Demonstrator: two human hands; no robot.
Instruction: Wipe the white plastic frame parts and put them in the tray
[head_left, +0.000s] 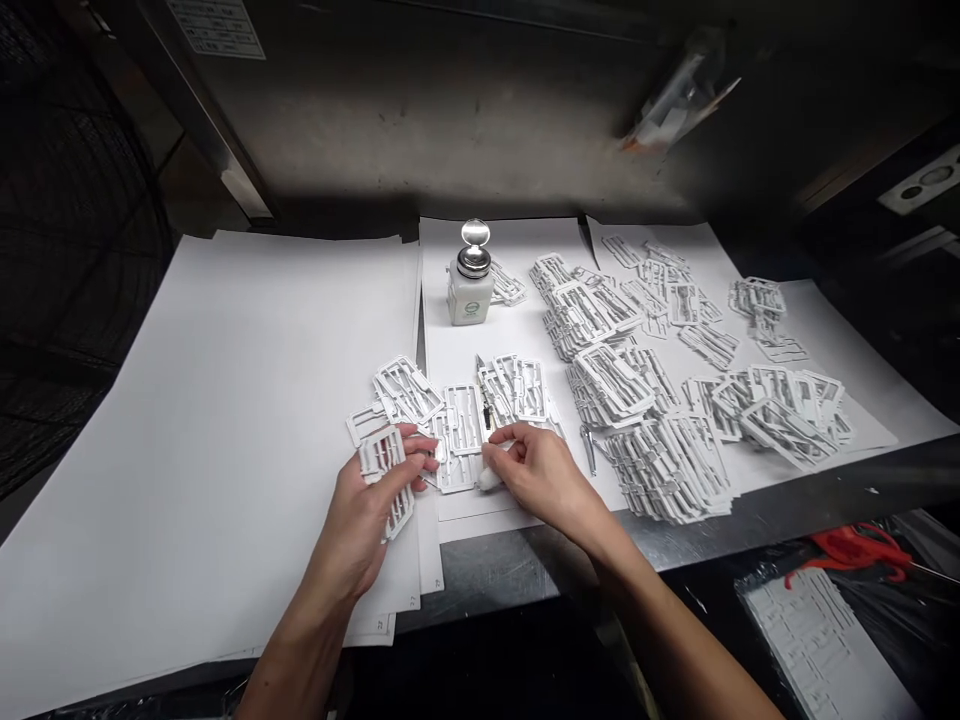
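My left hand [367, 500] is closed around a small bundle of white plastic part frames [384, 455], thin rectangles with slim parts inside. My right hand [536, 470] is pinched low over the paper. Its fingertips are at the near end of a slim pointed tool [486, 405] with dark and metallic parts. A white rounded bit shows under those fingers, and I cannot make out what it is. Loose white frames [409, 390] lie just beyond my left hand, and more frames [517, 385] lie beyond my right. A thin metal tool [589, 450] lies right of my right hand.
A white pump bottle [471, 290] with its metal lid raised stands behind. Tall stacks of frames [667, 465] and loose piles [787, 410] are on the right. White paper sheets [247, 400] cover the table. Below its edge lie red-handled scissors [855, 550].
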